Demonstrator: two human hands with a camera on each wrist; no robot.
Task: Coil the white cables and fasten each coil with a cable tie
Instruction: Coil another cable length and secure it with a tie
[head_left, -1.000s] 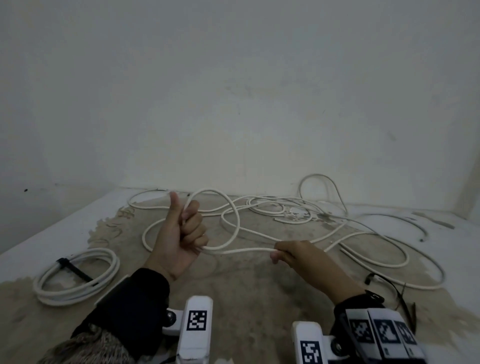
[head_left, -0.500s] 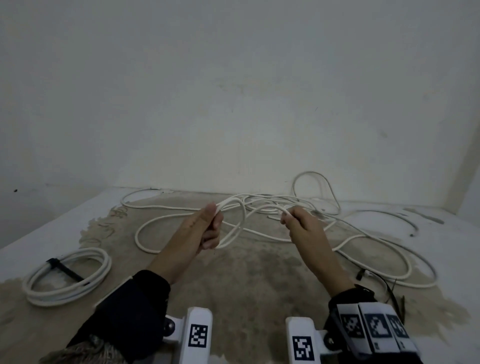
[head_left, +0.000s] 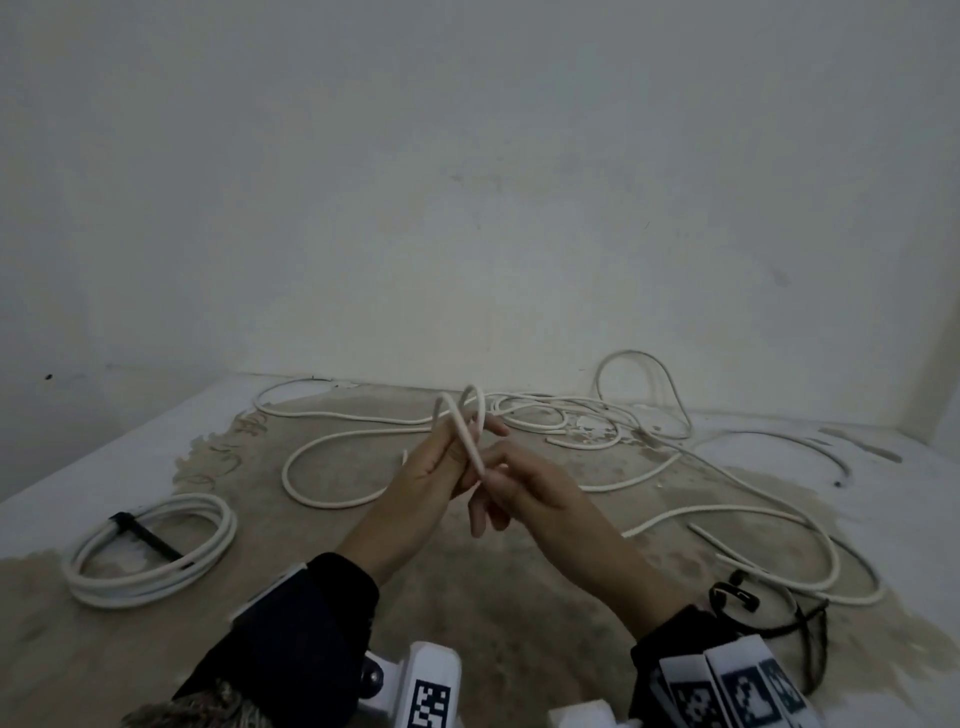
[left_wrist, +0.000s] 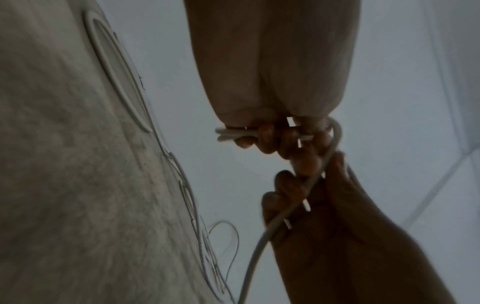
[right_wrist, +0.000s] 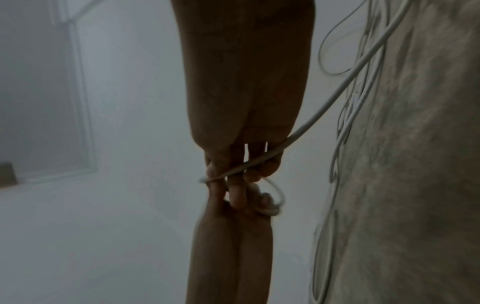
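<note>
Head: hands (head_left: 467, 478) pinch cable (head_left: 464, 434).

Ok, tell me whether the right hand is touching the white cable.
Touching. The left wrist view shows the right hand with its fingers curled round the white cable, no gap between them.

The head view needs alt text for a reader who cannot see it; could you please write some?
Two hands meet over a stained floor: the left hand grips small loops of white cable, the right hand pinching it. A finished coil with a black cable tie lies left; loose cables sprawl behind.
</note>
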